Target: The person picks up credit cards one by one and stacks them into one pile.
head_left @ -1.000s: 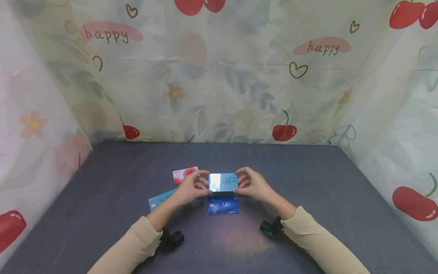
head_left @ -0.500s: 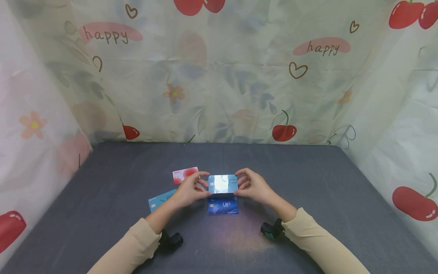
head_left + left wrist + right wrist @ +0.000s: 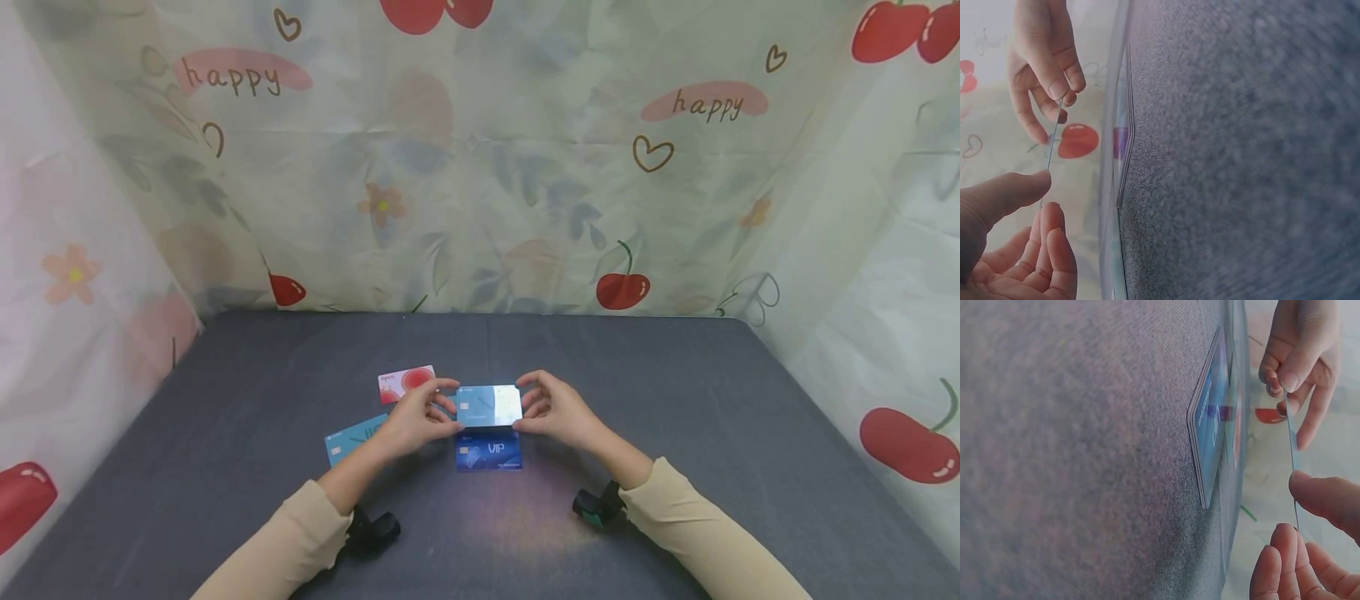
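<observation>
Both hands pinch a light blue card (image 3: 476,407) by its opposite short edges above the table. My left hand (image 3: 414,414) grips the left end between thumb and fingertips, and my right hand (image 3: 553,406) does the same on the right. A bright glare covers the card's right part in the head view. Seen edge-on, the card appears thin in the left wrist view and the right wrist view. Just below it, a dark blue VIP card (image 3: 489,452) lies on top of a small stack of cards, whose layered edges show in the right wrist view.
On the dark grey table (image 3: 637,375), another light blue card (image 3: 352,439) lies left of the stack, partly behind the left forearm. A pink and red card (image 3: 397,386) sits farther back, partly covered by the left hand. A printed curtain (image 3: 480,208) stands behind the table.
The held card has come slightly lower in the head view and changed its tilt, its glare shifting from left to right. Both hands keep their grip. The cards on the table stay put.
</observation>
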